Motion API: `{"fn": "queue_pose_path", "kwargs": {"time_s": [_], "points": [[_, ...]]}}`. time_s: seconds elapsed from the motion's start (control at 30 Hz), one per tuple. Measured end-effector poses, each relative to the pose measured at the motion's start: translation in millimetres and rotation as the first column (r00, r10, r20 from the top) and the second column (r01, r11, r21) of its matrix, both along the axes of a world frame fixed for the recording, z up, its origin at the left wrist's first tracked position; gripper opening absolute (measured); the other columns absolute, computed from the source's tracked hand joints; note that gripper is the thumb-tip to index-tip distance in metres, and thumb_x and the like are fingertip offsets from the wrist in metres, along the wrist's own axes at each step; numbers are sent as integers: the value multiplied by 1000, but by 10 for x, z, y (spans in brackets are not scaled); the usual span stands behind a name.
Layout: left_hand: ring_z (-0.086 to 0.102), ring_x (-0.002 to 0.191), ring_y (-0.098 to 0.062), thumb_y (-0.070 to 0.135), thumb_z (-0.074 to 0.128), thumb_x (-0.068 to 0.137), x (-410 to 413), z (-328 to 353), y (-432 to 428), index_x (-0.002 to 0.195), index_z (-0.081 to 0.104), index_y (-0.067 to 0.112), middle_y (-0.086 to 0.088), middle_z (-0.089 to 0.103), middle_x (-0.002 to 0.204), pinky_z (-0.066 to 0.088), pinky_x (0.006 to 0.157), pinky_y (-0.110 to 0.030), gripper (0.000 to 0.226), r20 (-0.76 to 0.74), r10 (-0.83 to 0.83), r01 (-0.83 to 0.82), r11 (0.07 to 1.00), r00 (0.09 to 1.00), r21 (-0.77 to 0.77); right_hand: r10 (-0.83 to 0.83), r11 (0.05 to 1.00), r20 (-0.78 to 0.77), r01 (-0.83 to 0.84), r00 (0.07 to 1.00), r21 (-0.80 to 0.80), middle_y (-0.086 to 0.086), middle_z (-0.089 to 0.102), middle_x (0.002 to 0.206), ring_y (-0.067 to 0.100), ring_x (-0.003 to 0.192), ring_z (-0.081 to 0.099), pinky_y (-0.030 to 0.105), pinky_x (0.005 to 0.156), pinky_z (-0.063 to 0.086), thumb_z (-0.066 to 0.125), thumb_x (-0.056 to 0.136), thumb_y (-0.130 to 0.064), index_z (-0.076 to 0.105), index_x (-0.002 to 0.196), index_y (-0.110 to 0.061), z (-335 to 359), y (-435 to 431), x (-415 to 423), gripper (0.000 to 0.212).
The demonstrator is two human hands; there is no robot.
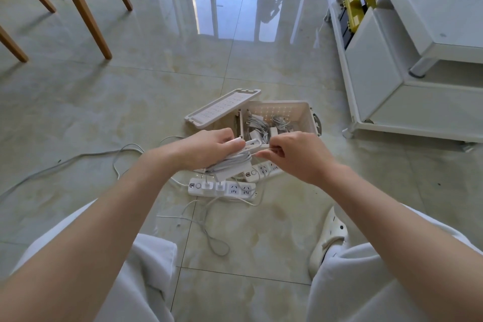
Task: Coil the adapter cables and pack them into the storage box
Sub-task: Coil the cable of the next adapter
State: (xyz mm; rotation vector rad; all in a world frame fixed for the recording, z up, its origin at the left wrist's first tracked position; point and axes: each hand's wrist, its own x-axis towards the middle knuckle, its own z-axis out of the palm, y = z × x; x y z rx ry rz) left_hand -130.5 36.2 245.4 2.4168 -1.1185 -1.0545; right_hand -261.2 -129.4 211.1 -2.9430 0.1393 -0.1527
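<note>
My left hand (209, 148) grips a white adapter with its cable wound in a coil (232, 163), held just above the floor. My right hand (292, 155) pinches the free end of that cable beside the coil. Right behind my hands stands the beige storage box (300, 112), open, with several coiled white cables and adapters (257, 125) lying inside. Its lid (222, 107) leans against the box's left side.
Two white power strips (222, 188) (264, 170) lie on the tiled floor under my hands, with plugs and loose white cables (206, 232) trailing left and toward my knees. A wooden chair (78, 2) stands far left, a white cabinet (407, 60) at the right.
</note>
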Motion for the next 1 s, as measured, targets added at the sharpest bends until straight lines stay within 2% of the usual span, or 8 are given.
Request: {"fn": "queue_pose_path", "kwargs": {"time_s": [0.1, 0.2, 0.43, 0.5, 0.63, 0.73, 0.83, 1.0], "points": [[56, 82, -21, 52, 27, 98, -18, -32, 15, 108, 44, 17, -7, 60, 91, 43, 70, -36, 41, 113, -41, 36, 998, 993, 45, -46, 999, 38, 47, 998, -24, -11, 41, 56, 15, 53, 42, 23, 47, 23, 47, 90, -53, 38, 60, -22, 44, 16, -11, 44], [51, 74, -17, 47, 24, 100, -18, -44, 25, 111, 39, 14, -3, 56, 88, 37, 62, -33, 37, 200, -82, 72, 996, 976, 56, -56, 998, 156, 58, 986, -12, -10, 45, 53, 14, 47, 42, 18, 43, 20, 54, 90, -43, 46, 59, -22, 12, 82, 4, 39], [57, 89, -25, 43, 29, 100, 0, -80, 34, 113, 34, 15, -8, 57, 104, 47, 82, -45, 31, 198, -84, 94, 995, 977, -45, -203, 979, 234, 204, 951, 21, -4, 61, 60, 16, 51, 53, 18, 44, 23, 57, 89, -39, 63, 65, -16, 82, 137, 34, 33], [53, 90, -24, 44, 28, 100, 20, -109, 44, 107, 33, 18, -6, 55, 103, 45, 83, -45, 27, 218, -67, 85, 994, 974, -74, -246, 968, 214, 231, 945, 96, -5, 61, 61, 14, 54, 52, 19, 45, 26, 56, 90, -39, 64, 68, -16, 125, 182, 41, 33], [44, 106, -25, 40, 23, 101, 34, -207, 19, 105, 29, 19, -8, 55, 111, 29, 89, -38, 22, 498, -36, 88, 993, 866, -81, -333, 878, 152, 247, 931, 410, -10, 50, 51, 5, 50, 48, 16, 49, 30, 49, 94, -32, 67, 76, -16, 226, 301, -2, 31], [47, 98, -25, 35, 24, 102, -19, -211, -27, 116, 33, 8, -10, 57, 109, 30, 82, -36, 32, 563, 61, 13, 992, 824, -128, -259, 885, 135, 178, 956, 431, -9, 61, 63, 3, 56, 54, 19, 56, 39, 41, 98, -29, 68, 89, -20, 206, 503, -63, 29], [49, 96, -30, 36, 25, 102, -113, -194, -72, 116, 34, 3, -17, 56, 107, 31, 72, -33, 38, 493, 194, -115, 976, 848, -186, -164, 915, 124, 104, 979, 390, 2, 69, 86, 22, 76, 63, 39, 68, 49, 28, 96, -33, 62, 100, -14, 103, 689, -94, 39], [54, 106, -37, 41, 30, 101, -121, -245, -161, 121, 36, 2, -19, 56, 119, 32, 72, -34, 44, 172, 466, -419, 873, 868, -252, 18, 955, 162, -65, 987, 288, 4, 64, 68, 29, 57, 59, 34, 51, 44, 18, 94, -34, 55, 89, -11, 36, 824, -170, 43]]}}
